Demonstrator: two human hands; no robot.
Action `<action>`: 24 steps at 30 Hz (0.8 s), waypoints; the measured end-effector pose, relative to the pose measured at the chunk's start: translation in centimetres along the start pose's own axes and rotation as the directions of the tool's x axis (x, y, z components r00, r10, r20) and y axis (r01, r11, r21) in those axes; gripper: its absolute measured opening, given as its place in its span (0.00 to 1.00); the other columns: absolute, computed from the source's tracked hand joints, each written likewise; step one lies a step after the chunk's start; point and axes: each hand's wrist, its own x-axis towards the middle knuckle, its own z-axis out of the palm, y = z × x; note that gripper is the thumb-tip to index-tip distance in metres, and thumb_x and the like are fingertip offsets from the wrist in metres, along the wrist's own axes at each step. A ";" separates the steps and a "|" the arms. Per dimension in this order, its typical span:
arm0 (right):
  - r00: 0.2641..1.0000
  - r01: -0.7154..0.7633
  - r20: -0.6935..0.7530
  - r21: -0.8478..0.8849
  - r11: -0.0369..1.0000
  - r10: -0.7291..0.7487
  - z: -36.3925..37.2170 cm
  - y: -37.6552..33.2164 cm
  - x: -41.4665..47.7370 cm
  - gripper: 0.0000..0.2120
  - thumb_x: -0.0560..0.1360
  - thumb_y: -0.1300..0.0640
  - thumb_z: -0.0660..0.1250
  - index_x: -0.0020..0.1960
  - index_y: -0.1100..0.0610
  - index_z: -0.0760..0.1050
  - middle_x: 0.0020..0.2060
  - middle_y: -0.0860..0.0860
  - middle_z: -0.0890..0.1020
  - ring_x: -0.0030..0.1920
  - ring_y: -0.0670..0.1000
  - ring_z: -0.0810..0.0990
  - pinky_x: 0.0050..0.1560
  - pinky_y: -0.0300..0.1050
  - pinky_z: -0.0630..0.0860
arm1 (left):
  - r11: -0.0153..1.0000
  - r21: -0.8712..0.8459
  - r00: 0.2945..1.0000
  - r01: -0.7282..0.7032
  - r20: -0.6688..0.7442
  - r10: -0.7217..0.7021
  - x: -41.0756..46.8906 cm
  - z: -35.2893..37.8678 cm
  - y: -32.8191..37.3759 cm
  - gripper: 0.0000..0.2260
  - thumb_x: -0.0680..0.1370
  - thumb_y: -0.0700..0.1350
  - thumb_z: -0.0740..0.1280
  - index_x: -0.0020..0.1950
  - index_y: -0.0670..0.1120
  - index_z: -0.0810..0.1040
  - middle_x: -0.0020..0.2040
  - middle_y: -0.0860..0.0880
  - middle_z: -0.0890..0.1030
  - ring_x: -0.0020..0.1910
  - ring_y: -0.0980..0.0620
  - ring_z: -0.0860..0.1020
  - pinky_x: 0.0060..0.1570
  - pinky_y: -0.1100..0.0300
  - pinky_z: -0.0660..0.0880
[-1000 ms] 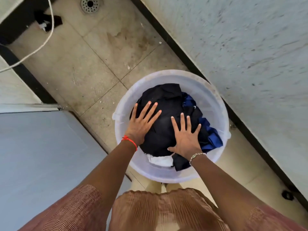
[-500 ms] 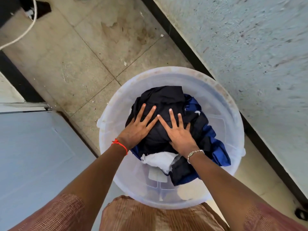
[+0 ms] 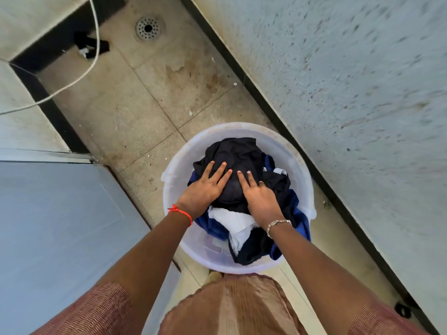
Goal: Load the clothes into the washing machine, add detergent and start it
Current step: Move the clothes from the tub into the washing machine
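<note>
A heap of clothes point(image 3: 237, 151), mostly black with blue cloth point(image 3: 300, 213) and a white piece point(image 3: 232, 221), fills a translucent white bucket point(image 3: 300, 165) on the tiled floor. My left hand point(image 3: 203, 187), with a red thread at the wrist, presses the left side of the black bundle, fingers spread. On the bundle's right side is my right hand point(image 3: 261, 197), wearing a silver bracelet, with its outer fingers curled into the cloth. Both thumbs are hidden under the fabric. The grey flat top of the washing machine point(image 3: 60, 226) lies at the left.
A rough pale wall point(image 3: 350, 93) with a black skirting runs close along the right of the bucket. A floor drain point(image 3: 148, 28), a white cable point(image 3: 72, 81) and a small black object point(image 3: 90, 45) are at the far end. The tiles are stained.
My hands have drawn together and bunched the black cloth between them. The bundle has risen a little, showing more white and blue cloth underneath, with dark cloth now hanging over the near rim.
</note>
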 end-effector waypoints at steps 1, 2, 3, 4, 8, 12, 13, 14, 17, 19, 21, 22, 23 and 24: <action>1.000 -0.002 -0.004 -0.007 1.000 0.002 -1.3 -0.3 -1.1 0.40 0.75 0.70 0.61 0.76 0.54 0.40 0.76 0.58 0.51 0.68 0.64 0.67 0.58 0.52 0.75 | 1.000 -0.004 1.000 0.010 0.000 -0.010 -1.0 -1.4 0.2 0.36 0.77 0.28 0.55 0.76 0.45 0.37 0.77 0.45 0.39 0.76 0.40 0.43 0.53 0.59 0.75; 1.000 -0.004 -0.009 -0.016 1.000 0.004 -2.5 -0.6 -2.2 0.39 0.75 0.70 0.60 0.76 0.53 0.41 0.76 0.58 0.52 0.67 0.64 0.67 0.58 0.52 0.75 | 1.000 -0.006 1.000 0.019 0.004 -0.019 -2.1 -2.5 0.4 0.36 0.77 0.28 0.55 0.76 0.45 0.37 0.78 0.45 0.39 0.76 0.41 0.44 0.53 0.59 0.75; 1.000 -0.005 -0.018 -0.028 1.000 0.005 -3.8 -1.0 -3.4 0.39 0.75 0.70 0.60 0.76 0.53 0.41 0.76 0.57 0.53 0.67 0.64 0.68 0.58 0.53 0.75 | 0.999 -0.015 1.000 0.029 0.006 -0.029 -3.3 -3.9 0.5 0.36 0.77 0.28 0.55 0.76 0.45 0.37 0.78 0.45 0.40 0.76 0.41 0.45 0.54 0.59 0.75; 1.000 -0.004 -0.031 -0.040 0.999 0.003 -5.2 -1.4 -4.6 0.39 0.74 0.70 0.61 0.76 0.53 0.42 0.76 0.57 0.53 0.66 0.63 0.68 0.57 0.53 0.75 | 0.999 -0.024 0.999 0.037 0.007 -0.037 -4.5 -5.2 0.7 0.35 0.77 0.28 0.54 0.77 0.45 0.38 0.78 0.45 0.41 0.76 0.41 0.45 0.56 0.58 0.74; 0.997 -0.004 -0.082 -0.088 0.996 -0.003 -10.1 -3.3 -9.9 0.37 0.75 0.69 0.59 0.76 0.52 0.45 0.75 0.57 0.56 0.64 0.64 0.70 0.55 0.54 0.76 | 0.997 -0.055 0.998 0.062 -0.011 -0.062 -9.7 -9.8 1.7 0.36 0.76 0.27 0.54 0.77 0.44 0.39 0.78 0.45 0.43 0.76 0.41 0.47 0.60 0.56 0.73; 0.989 -0.004 -0.147 -0.116 0.993 -0.013 -13.9 -4.8 -15.3 0.35 0.76 0.68 0.58 0.76 0.52 0.45 0.75 0.57 0.57 0.63 0.63 0.70 0.53 0.54 0.76 | 0.994 -0.084 0.994 0.066 -0.076 -0.073 -14.5 -13.9 2.8 0.37 0.75 0.25 0.55 0.77 0.45 0.39 0.78 0.46 0.44 0.76 0.42 0.48 0.61 0.54 0.74; 0.987 -0.004 -0.158 -0.123 0.992 -0.016 -14.8 -5.2 -16.7 0.36 0.76 0.68 0.59 0.76 0.52 0.45 0.75 0.56 0.57 0.64 0.63 0.69 0.53 0.54 0.76 | 0.994 -0.089 0.993 0.063 -0.090 -0.071 -15.8 -15.0 3.1 0.37 0.75 0.26 0.55 0.77 0.45 0.39 0.78 0.46 0.44 0.76 0.43 0.48 0.62 0.54 0.73; 0.986 -0.005 -0.168 -0.128 0.992 -0.017 -15.6 -5.5 -17.8 0.36 0.75 0.69 0.59 0.76 0.52 0.45 0.75 0.56 0.57 0.66 0.63 0.68 0.53 0.54 0.77 | 0.993 -0.099 0.992 0.063 -0.104 -0.073 -16.9 -16.0 3.4 0.37 0.75 0.26 0.55 0.77 0.45 0.40 0.78 0.47 0.44 0.76 0.43 0.48 0.62 0.54 0.72; 0.979 -0.018 -0.206 -0.112 0.994 -0.006 -18.2 -6.4 -20.6 0.37 0.76 0.70 0.58 0.76 0.51 0.44 0.75 0.54 0.56 0.70 0.63 0.62 0.57 0.58 0.75 | 0.992 -0.113 0.980 0.062 -0.182 -0.082 -19.4 -18.5 3.8 0.36 0.76 0.26 0.54 0.77 0.45 0.40 0.78 0.47 0.45 0.77 0.43 0.48 0.64 0.54 0.71; 0.972 -0.022 -0.233 -0.105 0.994 -0.003 -19.9 -7.0 -22.2 0.36 0.76 0.70 0.57 0.76 0.51 0.44 0.76 0.53 0.55 0.72 0.62 0.60 0.59 0.59 0.73 | 0.991 -0.117 0.970 0.062 -0.228 -0.087 -21.0 -19.9 3.9 0.35 0.76 0.28 0.55 0.77 0.45 0.40 0.78 0.46 0.46 0.76 0.43 0.48 0.66 0.53 0.70; 0.964 -0.031 -0.267 -0.107 0.994 0.002 -21.4 -7.6 -23.4 0.37 0.76 0.70 0.57 0.76 0.50 0.44 0.76 0.52 0.54 0.73 0.61 0.58 0.62 0.61 0.71 | 0.990 -0.128 0.959 0.065 -0.266 -0.098 -22.2 -21.3 3.8 0.36 0.77 0.30 0.58 0.77 0.44 0.41 0.78 0.46 0.48 0.76 0.43 0.49 0.66 0.51 0.69; 0.960 -0.036 -0.281 -0.108 0.993 0.004 -22.1 -7.9 -24.0 0.36 0.76 0.70 0.57 0.76 0.50 0.44 0.76 0.52 0.54 0.73 0.62 0.58 0.63 0.61 0.69 | 0.989 -0.129 0.953 0.069 -0.283 -0.104 -22.9 -21.9 3.7 0.36 0.76 0.30 0.59 0.77 0.44 0.41 0.78 0.46 0.48 0.76 0.43 0.49 0.66 0.51 0.69; 0.956 -0.040 -0.294 -0.110 0.993 0.006 -22.9 -8.3 -24.7 0.35 0.77 0.69 0.57 0.76 0.49 0.44 0.76 0.52 0.53 0.73 0.62 0.57 0.64 0.62 0.68 | 0.990 -0.123 0.947 0.070 -0.302 -0.105 -23.6 -22.6 3.7 0.36 0.76 0.29 0.59 0.77 0.44 0.42 0.78 0.46 0.49 0.76 0.44 0.50 0.67 0.51 0.68; 0.952 -0.043 -0.305 -0.115 0.992 0.006 -23.6 -8.6 -25.4 0.34 0.77 0.69 0.55 0.76 0.49 0.45 0.76 0.52 0.54 0.73 0.62 0.57 0.64 0.62 0.68 | 0.990 -0.121 0.941 0.066 -0.322 -0.102 -24.4 -23.2 3.8 0.36 0.75 0.29 0.58 0.77 0.44 0.42 0.78 0.46 0.49 0.76 0.44 0.50 0.68 0.51 0.67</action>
